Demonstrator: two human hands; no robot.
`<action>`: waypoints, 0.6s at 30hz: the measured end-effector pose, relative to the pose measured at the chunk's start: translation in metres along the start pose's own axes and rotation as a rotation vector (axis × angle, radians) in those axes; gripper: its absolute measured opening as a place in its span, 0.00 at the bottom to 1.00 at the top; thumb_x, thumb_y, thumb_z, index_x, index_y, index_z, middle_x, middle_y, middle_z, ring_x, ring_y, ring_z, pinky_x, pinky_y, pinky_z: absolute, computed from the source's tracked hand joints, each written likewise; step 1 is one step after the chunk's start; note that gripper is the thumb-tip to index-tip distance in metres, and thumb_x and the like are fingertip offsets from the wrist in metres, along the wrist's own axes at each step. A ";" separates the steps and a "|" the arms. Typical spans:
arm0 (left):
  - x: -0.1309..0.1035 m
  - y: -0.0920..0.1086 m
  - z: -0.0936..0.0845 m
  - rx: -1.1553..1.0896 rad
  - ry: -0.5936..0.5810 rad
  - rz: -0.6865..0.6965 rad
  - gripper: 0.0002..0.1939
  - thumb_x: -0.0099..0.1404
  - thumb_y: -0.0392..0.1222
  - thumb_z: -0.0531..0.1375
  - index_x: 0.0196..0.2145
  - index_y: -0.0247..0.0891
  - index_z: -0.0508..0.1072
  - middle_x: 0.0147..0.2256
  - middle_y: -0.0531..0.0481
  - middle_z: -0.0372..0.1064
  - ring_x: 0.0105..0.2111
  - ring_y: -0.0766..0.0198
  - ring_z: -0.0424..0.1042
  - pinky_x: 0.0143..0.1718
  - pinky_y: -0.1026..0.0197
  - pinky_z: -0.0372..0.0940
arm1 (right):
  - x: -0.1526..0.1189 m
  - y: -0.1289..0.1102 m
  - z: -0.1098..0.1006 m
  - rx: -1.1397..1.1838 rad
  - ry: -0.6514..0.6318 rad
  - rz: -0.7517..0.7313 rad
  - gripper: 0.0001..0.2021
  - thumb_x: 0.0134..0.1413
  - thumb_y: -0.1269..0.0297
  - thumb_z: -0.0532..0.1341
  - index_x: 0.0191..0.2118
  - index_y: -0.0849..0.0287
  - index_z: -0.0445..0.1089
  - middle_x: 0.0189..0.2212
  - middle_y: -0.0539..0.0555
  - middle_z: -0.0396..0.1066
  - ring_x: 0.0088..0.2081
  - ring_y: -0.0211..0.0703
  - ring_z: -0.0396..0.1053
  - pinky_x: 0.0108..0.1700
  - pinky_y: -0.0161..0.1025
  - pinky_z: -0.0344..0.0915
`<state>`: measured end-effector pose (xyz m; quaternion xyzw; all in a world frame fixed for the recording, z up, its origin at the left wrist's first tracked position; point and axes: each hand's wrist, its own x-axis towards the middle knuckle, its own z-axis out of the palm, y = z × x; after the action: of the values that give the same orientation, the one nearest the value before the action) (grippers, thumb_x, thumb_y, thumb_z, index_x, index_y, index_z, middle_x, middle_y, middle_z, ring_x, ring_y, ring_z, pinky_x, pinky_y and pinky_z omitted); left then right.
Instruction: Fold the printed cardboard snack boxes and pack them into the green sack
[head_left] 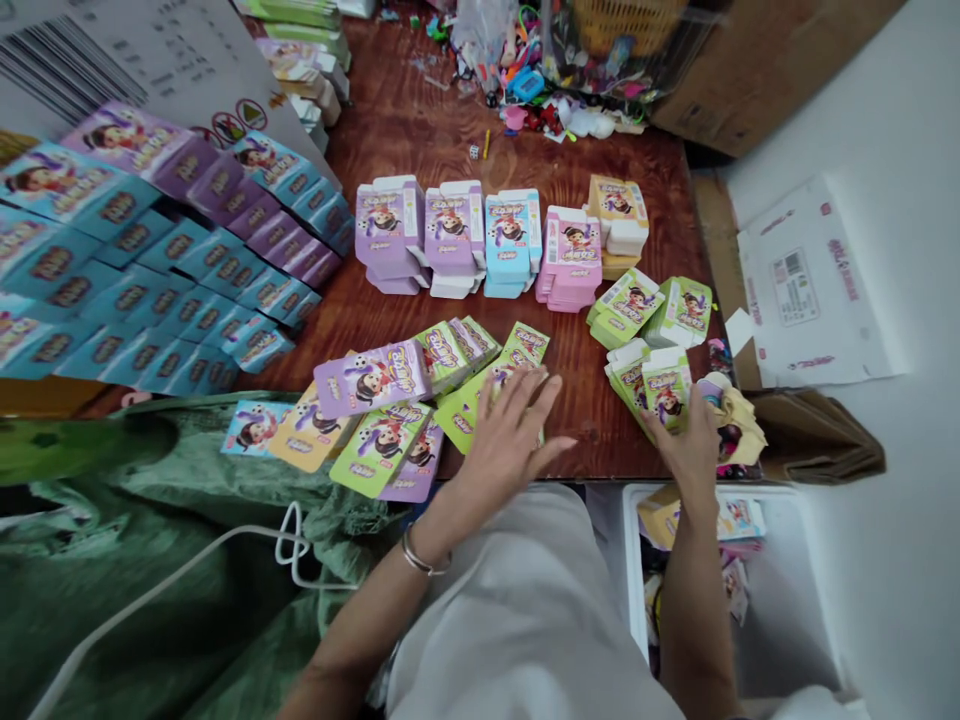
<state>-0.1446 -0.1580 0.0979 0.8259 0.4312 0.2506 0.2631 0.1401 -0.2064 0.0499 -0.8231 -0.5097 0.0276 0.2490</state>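
My left hand [514,430] lies with its fingers spread over a flattened green card box [459,415] with a cartoon girl printed on it. Beside it are loose flattened boxes: a purple box [371,380], a green box [381,450] and an orange box [306,430]. At the right, my right hand [688,445] has its thumb and fingers on opposite edges of a small green box [666,380], at the front of a green stack [626,365]. Two more green stacks sit just behind, one of them a pile of green boxes [626,305].
Stacks of purple boxes [390,225], blue boxes [513,235], pink boxes [570,255] and orange boxes [619,210] line the brown table [405,120]. Filled blue boxes [135,290] are piled at left. Small toys [532,90] lie at the back; a white bin [810,580] stands below right.
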 end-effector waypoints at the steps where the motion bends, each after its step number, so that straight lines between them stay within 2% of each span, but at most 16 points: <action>1: 0.003 0.007 0.005 -0.194 -0.009 -0.013 0.34 0.68 0.55 0.55 0.66 0.37 0.53 0.64 0.36 0.56 0.66 0.52 0.52 0.67 0.41 0.42 | -0.005 -0.012 -0.005 0.058 0.046 0.002 0.45 0.46 0.40 0.64 0.64 0.65 0.57 0.60 0.73 0.60 0.62 0.66 0.57 0.61 0.64 0.53; 3: 0.009 0.018 0.017 -0.627 -0.062 -0.088 0.42 0.66 0.59 0.55 0.69 0.37 0.43 0.66 0.35 0.50 0.66 0.54 0.52 0.65 0.46 0.51 | -0.019 -0.040 -0.014 0.218 0.048 -0.033 0.43 0.47 0.43 0.65 0.64 0.62 0.57 0.61 0.69 0.60 0.62 0.62 0.57 0.63 0.59 0.54; 4: 0.013 0.020 0.023 -0.838 -0.099 -0.139 0.45 0.65 0.61 0.55 0.69 0.37 0.40 0.67 0.34 0.47 0.66 0.54 0.52 0.64 0.48 0.54 | -0.027 -0.055 -0.016 0.314 -0.015 -0.077 0.41 0.48 0.45 0.65 0.64 0.59 0.57 0.60 0.66 0.61 0.61 0.59 0.59 0.62 0.57 0.56; 6: 0.020 0.021 0.030 -1.188 -0.176 -0.208 0.49 0.61 0.64 0.58 0.69 0.37 0.43 0.66 0.33 0.47 0.65 0.50 0.55 0.60 0.48 0.59 | -0.044 -0.083 -0.018 0.484 -0.199 -0.192 0.38 0.51 0.46 0.64 0.65 0.55 0.56 0.60 0.62 0.62 0.60 0.54 0.61 0.60 0.53 0.60; 8: 0.024 0.015 0.031 -1.407 -0.208 -0.240 0.48 0.57 0.64 0.61 0.67 0.38 0.52 0.64 0.35 0.55 0.62 0.48 0.60 0.58 0.49 0.62 | -0.056 -0.105 -0.015 0.551 -0.304 -0.299 0.37 0.52 0.43 0.62 0.64 0.53 0.57 0.60 0.61 0.60 0.62 0.54 0.59 0.60 0.53 0.61; 10: 0.023 0.007 0.027 -1.505 -0.166 -0.282 0.45 0.53 0.63 0.64 0.63 0.39 0.61 0.59 0.37 0.63 0.58 0.49 0.65 0.56 0.50 0.63 | -0.059 -0.119 -0.012 0.520 -0.277 -0.384 0.33 0.51 0.42 0.62 0.60 0.52 0.64 0.60 0.61 0.59 0.62 0.55 0.57 0.60 0.55 0.61; 13: 0.012 -0.002 0.020 -1.540 -0.148 -0.413 0.40 0.52 0.65 0.65 0.55 0.35 0.70 0.48 0.39 0.73 0.47 0.52 0.72 0.47 0.54 0.67 | -0.046 -0.130 -0.009 0.477 -0.140 -0.492 0.26 0.53 0.48 0.64 0.56 0.51 0.68 0.58 0.59 0.62 0.59 0.54 0.61 0.59 0.55 0.61; 16: -0.001 -0.002 0.014 -1.542 -0.219 -0.533 0.39 0.47 0.70 0.65 0.43 0.32 0.75 0.33 0.43 0.75 0.31 0.59 0.73 0.34 0.58 0.67 | -0.027 -0.133 -0.010 0.534 -0.095 -0.605 0.27 0.53 0.57 0.66 0.59 0.50 0.65 0.48 0.57 0.72 0.53 0.52 0.67 0.57 0.54 0.63; 18: -0.006 0.001 0.008 -1.514 -0.223 -0.600 0.37 0.46 0.70 0.65 0.39 0.32 0.76 0.29 0.46 0.74 0.26 0.62 0.70 0.31 0.60 0.65 | -0.019 -0.133 -0.011 0.622 -0.089 -0.605 0.23 0.51 0.58 0.67 0.54 0.49 0.70 0.39 0.54 0.74 0.50 0.52 0.69 0.55 0.54 0.65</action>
<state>-0.1414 -0.1651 0.0916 0.2944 0.3193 0.3090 0.8461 0.0248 -0.1797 0.1141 -0.5205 -0.7056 0.1411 0.4597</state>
